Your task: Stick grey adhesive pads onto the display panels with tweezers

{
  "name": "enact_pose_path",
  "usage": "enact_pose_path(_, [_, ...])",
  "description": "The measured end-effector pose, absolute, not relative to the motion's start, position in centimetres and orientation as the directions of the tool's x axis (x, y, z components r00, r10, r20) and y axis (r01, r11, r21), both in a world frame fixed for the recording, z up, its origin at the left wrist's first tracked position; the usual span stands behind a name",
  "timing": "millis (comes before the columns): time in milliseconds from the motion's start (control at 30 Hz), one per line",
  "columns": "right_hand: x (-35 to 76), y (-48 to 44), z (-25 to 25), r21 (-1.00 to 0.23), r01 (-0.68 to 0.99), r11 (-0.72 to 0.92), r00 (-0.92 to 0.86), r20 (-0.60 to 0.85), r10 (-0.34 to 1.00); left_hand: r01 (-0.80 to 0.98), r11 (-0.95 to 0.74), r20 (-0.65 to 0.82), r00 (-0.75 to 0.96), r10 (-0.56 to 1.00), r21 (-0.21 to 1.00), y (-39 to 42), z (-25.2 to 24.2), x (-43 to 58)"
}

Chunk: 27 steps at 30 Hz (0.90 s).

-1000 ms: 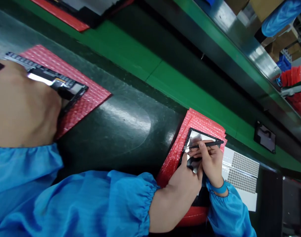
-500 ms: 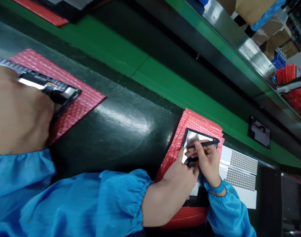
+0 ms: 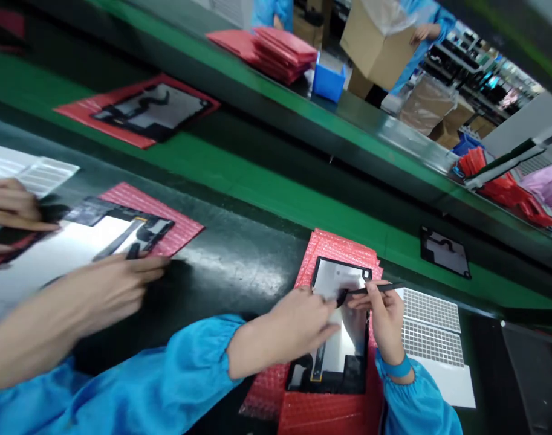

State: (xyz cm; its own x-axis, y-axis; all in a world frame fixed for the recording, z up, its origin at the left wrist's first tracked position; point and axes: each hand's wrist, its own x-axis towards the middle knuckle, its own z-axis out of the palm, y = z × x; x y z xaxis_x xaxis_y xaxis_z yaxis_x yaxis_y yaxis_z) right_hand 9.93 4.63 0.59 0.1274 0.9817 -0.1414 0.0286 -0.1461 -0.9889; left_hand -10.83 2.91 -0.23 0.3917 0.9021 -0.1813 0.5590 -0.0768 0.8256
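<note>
A tablet display panel (image 3: 355, 338), with a silvery back and black frame, lies on red bubble-wrap sheets (image 3: 334, 244). My right hand (image 3: 387, 311), wearing a blue wristband, is closed around slim black tweezers (image 3: 384, 288) over the panel's right edge. Their tip points left to a dark strip, blurred, near the panel's middle. From the left my left hand (image 3: 298, 323) reaches over the panel. Its fingertips are at that dark strip and the thumb stands apart below. I see nothing held in it, though the fingertips are smeared by motion.
Left of me a co-worker's hands (image 3: 116, 287) work on another panel (image 3: 89, 238) over pink bubble wrap (image 3: 185, 226). Sheets of small grey squares (image 3: 432, 338) lie right of my panel. More panels (image 3: 445, 251) rest on the green strip (image 3: 257, 193). A blue bin (image 3: 329, 78) stands on the shelf.
The view has shifted, showing more of the shelf and my panel. My left fingers have left the panel's upper left part for its middle. The tweezers have shifted rightward over the panel.
</note>
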Motion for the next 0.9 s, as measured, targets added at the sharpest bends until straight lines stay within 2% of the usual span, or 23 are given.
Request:
enact_pose_path(67, [12.0, 4.0, 0.6, -0.99, 0.03, -0.136, 0.175, -0.129, 0.976, 0.749, -0.099, -0.244, 0.334, 0.911, 0.655, 3.4, 0.1, -12.2])
enact_pose_path(133, [13.8, 3.6, 0.1, -0.989, 0.036, -0.142, 0.214, -0.131, 0.968, 0.811, -0.05, -0.269, 0.251, 0.93, 0.582, 3.5, -0.5, -13.3])
enact_pose_path(300, [15.6, 3.1, -2.2, -0.993, 0.055, -0.106, 0.264, -0.088, 0.96, 0.778, 0.007, -0.229, 0.176, 0.957, 0.628, 2.9, -2.4, -13.6])
enact_pose_path(467, [14.9, 3.0, -4.8, -0.995, -0.036, -0.092, 0.274, -0.099, 0.957, 0.758, -0.022, -0.131, 0.141, 0.981, 0.652, 2.5, -2.1, -12.3])
enact_pose_path(533, [14.4, 3.2, -5.9, -0.993, -0.105, -0.055, 0.333, -0.087, 0.939, 0.673, -0.039, -0.08, 0.145, 0.986, 0.739, 2.2, -2.2, -11.7])
enact_pose_path(667, [13.8, 3.2, -7.3, -0.958, -0.284, -0.042, 0.412, -0.161, 0.897, 0.302, 0.003, -0.031, 0.088, 0.996, 0.953, 1.9, -3.3, -10.0])
enact_pose_path(800, [14.7, 3.2, -7.2, -0.916, -0.4, -0.034, 0.414, -0.214, 0.885, 0.059, 0.01, -0.011, 0.012, 1.0, 0.998, 3.2, -3.8, -8.7])
enact_pose_path(900, [16.8, 3.5, -6.9, -0.921, -0.387, 0.042, 0.484, -0.164, 0.859, -0.043, 0.02, -0.021, -0.01, 1.0, 0.999, 7.1, -3.0, -7.9])
